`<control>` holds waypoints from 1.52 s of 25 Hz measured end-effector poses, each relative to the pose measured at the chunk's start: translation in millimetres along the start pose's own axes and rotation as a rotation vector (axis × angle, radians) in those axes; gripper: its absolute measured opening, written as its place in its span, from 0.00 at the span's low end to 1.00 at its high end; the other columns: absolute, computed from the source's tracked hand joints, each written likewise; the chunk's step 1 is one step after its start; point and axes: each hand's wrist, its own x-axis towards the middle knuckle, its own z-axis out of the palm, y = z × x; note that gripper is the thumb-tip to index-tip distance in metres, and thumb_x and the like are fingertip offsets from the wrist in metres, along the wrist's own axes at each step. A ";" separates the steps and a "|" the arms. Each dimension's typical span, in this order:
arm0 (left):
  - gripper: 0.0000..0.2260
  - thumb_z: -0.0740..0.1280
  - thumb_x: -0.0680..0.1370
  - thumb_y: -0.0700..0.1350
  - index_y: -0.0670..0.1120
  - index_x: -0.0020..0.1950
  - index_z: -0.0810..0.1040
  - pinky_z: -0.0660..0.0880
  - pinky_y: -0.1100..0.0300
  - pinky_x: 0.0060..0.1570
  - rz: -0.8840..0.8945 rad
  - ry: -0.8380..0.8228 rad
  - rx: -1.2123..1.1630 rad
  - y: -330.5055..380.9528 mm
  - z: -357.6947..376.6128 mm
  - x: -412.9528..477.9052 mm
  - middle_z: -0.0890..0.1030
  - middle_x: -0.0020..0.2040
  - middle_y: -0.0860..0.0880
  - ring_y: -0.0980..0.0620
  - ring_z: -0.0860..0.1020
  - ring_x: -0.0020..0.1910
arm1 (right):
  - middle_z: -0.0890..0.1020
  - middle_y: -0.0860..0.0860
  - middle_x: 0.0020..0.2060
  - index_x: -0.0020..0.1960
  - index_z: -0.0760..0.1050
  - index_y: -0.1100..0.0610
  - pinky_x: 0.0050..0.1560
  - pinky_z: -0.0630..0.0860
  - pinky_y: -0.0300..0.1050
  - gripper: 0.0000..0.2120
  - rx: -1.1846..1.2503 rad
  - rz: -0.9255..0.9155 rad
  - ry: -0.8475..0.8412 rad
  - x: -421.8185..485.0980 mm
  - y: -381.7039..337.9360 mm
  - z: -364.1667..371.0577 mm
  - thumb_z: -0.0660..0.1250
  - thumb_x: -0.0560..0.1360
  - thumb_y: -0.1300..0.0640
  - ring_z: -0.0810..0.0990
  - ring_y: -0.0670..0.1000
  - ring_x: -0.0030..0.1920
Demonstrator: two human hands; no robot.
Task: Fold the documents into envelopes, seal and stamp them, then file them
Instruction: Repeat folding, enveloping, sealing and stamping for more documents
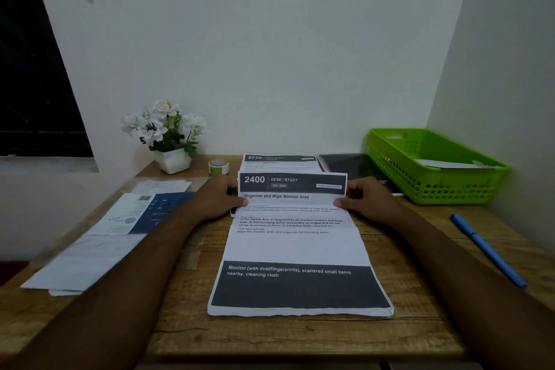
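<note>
Document point(295, 246) headed 2400, lying lengthwise on the desk point(300, 336) with its far section raised. Your left hand point(217, 200) and right hand point(368, 200) each pinch 1 side edge of that raised section. Risk: if 1 hand leads as you bring the section toward you, the side edges will likely not line up and the crease will run skewed, so the sheet may jam in the envelopes point(99, 246) at your left. The near end lies unweighted and could slide. Sheet 2720 point(280, 161) lies just behind.
</note>
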 end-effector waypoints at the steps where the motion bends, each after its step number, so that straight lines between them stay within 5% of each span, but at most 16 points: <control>1: 0.13 0.72 0.73 0.42 0.46 0.58 0.80 0.65 0.72 0.36 0.001 0.001 0.006 -0.2 -0.1 0.3 0.82 0.55 0.49 0.59 0.76 0.45 | 0.85 0.48 0.41 0.44 0.81 0.46 0.47 0.76 0.47 0.05 -0.012 -0.002 -0.005 0.1 0.0 -0.3 0.73 0.72 0.56 0.82 0.51 0.44; 11: 0.10 0.70 0.74 0.41 0.47 0.55 0.81 0.67 0.78 0.32 0.020 -0.030 -0.004 2.1 -4.6 -4.5 0.80 0.45 0.56 0.66 0.74 0.39 | 0.85 0.49 0.40 0.47 0.83 0.53 0.47 0.77 0.49 0.04 -0.093 -0.022 -0.027 2.4 7.1 -2.6 0.72 0.72 0.57 0.81 0.46 0.40; 16: 0.08 0.69 0.75 0.40 0.51 0.39 0.81 0.67 0.77 0.31 0.048 -0.056 0.000 4.1 -9.5 -8.9 0.76 0.30 0.64 0.67 0.75 0.32 | 0.85 0.45 0.36 0.45 0.84 0.47 0.39 0.75 0.42 0.09 -0.074 -0.097 -0.045 -1.0 4.5 -4.6 0.73 0.71 0.60 0.79 0.41 0.34; 20: 0.14 0.64 0.76 0.31 0.47 0.52 0.84 0.68 0.77 0.38 0.100 -0.123 0.005 5.7 -12.5 -9.1 0.81 0.42 0.59 0.66 0.76 0.38 | 0.86 0.45 0.44 0.43 0.84 0.44 0.50 0.78 0.50 0.16 -0.030 -0.139 -0.089 -2.6 3.0 -7.5 0.73 0.70 0.66 0.84 0.51 0.45; 25: 0.14 0.64 0.76 0.35 0.52 0.48 0.84 0.67 0.73 0.35 0.045 -0.126 -0.072 7.8 -13.4 -9.8 0.81 0.43 0.54 0.60 0.74 0.38 | 0.84 0.45 0.49 0.42 0.82 0.39 0.54 0.76 0.46 0.26 -0.069 -0.138 -0.111 -6.8 -2.2 -12.5 0.62 0.73 0.71 0.81 0.47 0.50; 27: 0.05 0.72 0.73 0.45 0.56 0.46 0.84 0.67 0.74 0.32 0.035 -0.126 -0.088 9.3 -13.5 -12.7 0.82 0.42 0.54 0.62 0.75 0.37 | 0.84 0.41 0.47 0.41 0.82 0.38 0.49 0.75 0.43 0.24 -0.064 -0.126 -0.130 -6.0 -0.7 -13.9 0.62 0.74 0.68 0.81 0.45 0.46; 30: 0.16 0.77 0.64 0.57 0.58 0.50 0.81 0.66 0.73 0.34 0.011 -0.166 0.008 11.6 -13.3 -16.5 0.78 0.47 0.59 0.64 0.74 0.43 | 0.83 0.38 0.39 0.42 0.82 0.41 0.43 0.72 0.38 0.02 -0.049 -0.070 -0.168 -9.8 -2.3 -13.8 0.74 0.69 0.47 0.78 0.39 0.39; 33: 0.21 0.78 0.61 0.59 0.59 0.51 0.79 0.65 0.71 0.35 -0.015 -0.161 0.016 13.2 -12.2 -17.0 0.75 0.48 0.60 0.63 0.73 0.44 | 0.80 0.39 0.36 0.47 0.81 0.40 0.40 0.73 0.34 0.29 -0.121 -0.016 -0.134 -7.6 7.2 -13.6 0.75 0.50 0.28 0.77 0.36 0.36; 38: 0.25 0.80 0.59 0.58 0.57 0.51 0.74 0.69 0.66 0.33 -0.093 -0.158 -0.045 12.9 -10.8 -17.2 0.74 0.47 0.56 0.59 0.73 0.42 | 0.81 0.42 0.35 0.45 0.81 0.43 0.39 0.72 0.35 0.32 -0.044 -0.011 -0.152 -6.5 5.3 -12.0 0.77 0.46 0.28 0.77 0.36 0.33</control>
